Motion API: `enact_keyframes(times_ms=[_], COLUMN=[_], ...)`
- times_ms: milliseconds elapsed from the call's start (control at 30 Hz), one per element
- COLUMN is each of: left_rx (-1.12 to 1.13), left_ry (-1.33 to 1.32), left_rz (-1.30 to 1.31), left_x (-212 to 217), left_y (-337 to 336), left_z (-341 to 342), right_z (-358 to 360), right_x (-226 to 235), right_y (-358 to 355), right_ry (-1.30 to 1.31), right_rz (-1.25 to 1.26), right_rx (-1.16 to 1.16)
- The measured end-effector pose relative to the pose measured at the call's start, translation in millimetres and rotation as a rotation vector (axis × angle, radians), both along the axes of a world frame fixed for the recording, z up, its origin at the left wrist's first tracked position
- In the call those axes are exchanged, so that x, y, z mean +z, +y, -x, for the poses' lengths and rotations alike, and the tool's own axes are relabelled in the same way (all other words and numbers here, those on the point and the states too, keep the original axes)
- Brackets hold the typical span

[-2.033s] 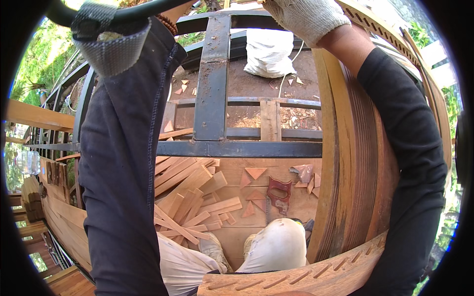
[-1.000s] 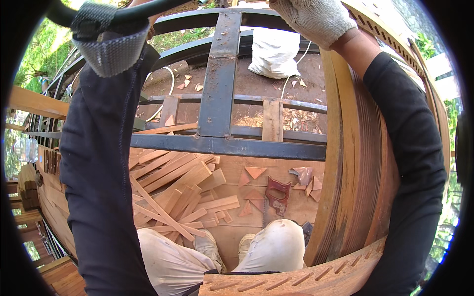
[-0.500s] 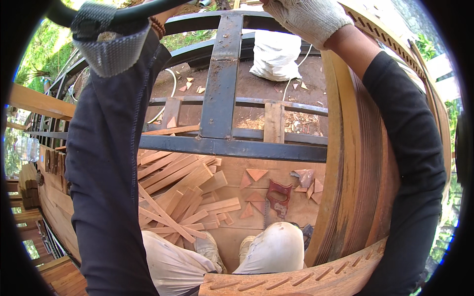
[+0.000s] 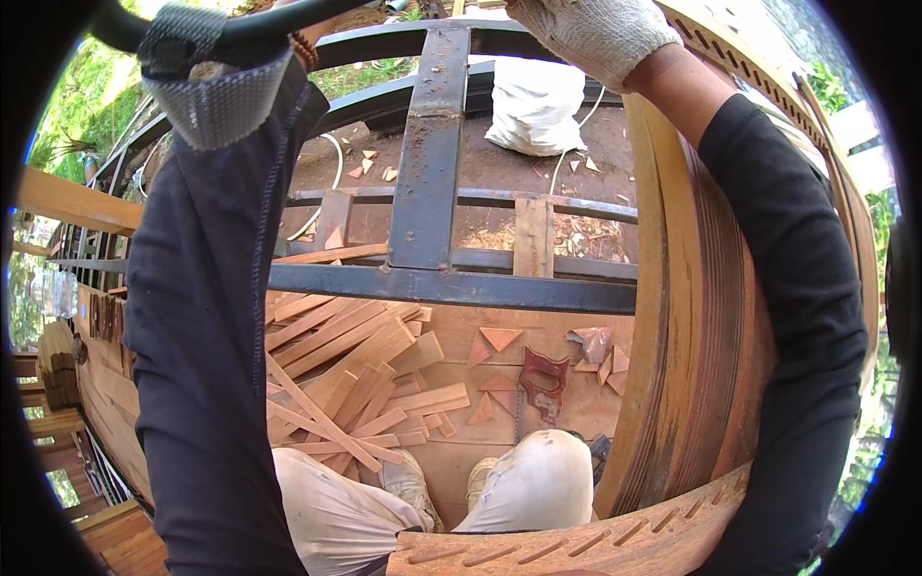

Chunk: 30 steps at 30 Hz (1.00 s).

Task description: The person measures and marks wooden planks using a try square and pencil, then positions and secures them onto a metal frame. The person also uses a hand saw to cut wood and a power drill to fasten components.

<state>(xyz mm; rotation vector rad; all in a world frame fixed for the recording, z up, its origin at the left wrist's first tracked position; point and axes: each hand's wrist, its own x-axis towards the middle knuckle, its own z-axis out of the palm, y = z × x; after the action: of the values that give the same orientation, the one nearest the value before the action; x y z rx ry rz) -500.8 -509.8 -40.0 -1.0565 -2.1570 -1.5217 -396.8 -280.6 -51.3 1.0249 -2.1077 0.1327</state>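
Note:
My right hand [image 4: 597, 40], in a knitted whitish glove, reaches to the top edge above the steel frame. Its fingers curl inward; their tips and whatever they hold are cut off. Close beside that wrist and forearm runs a thick curved stack of wooden strips [image 4: 687, 317], and a slotted curved wooden strip [image 4: 576, 547] crosses in front of my lap. My left hand [image 4: 336, 21] shows only a sliver past the bracelet, mostly covered by a dark rim and a grey mesh strap [image 4: 216, 106]. What it touches is hidden.
A dark steel frame [image 4: 423, 192] spans the middle. Beneath lie a pile of wooden offcuts [image 4: 355, 370], a handsaw [image 4: 545, 384] and triangular wood scraps [image 4: 500, 338]. Beyond the frame sits a white sack [image 4: 536, 106] on bare soil. More boards [image 4: 106, 384] stand at left.
My right hand and forearm have shifted slightly left and up. My left arm has moved a little left; the wood, saw and frame look unchanged.

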Motion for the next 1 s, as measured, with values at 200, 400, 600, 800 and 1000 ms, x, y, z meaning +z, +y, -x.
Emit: enact_keyframes(times_ms=[200,400,600,800,1000], left_rx=[0.099,-0.018,-0.005,0.046,-0.027], left_ry=[0.067,0.261,-0.005,0.106,0.075], left_rz=[0.064,-0.009,-0.008,0.030,-0.030], left_x=[6,-4,-3,-1,-6], left_y=[-1,1,10,1,5], left_z=[-9,9,-5,-4,0], right_z=[3,-1,1,4,6], right_x=[0,3,0,1,0], right_y=[-1,-7,-2,-18,-17], right_ry=[0.058,-0.024,0.033,0.010,0.043], right_rz=[-0.014,0.025,-0.020,0.008,-0.046], right_rx=[0.010,-0.057,-0.050,-0.068,-0.114])
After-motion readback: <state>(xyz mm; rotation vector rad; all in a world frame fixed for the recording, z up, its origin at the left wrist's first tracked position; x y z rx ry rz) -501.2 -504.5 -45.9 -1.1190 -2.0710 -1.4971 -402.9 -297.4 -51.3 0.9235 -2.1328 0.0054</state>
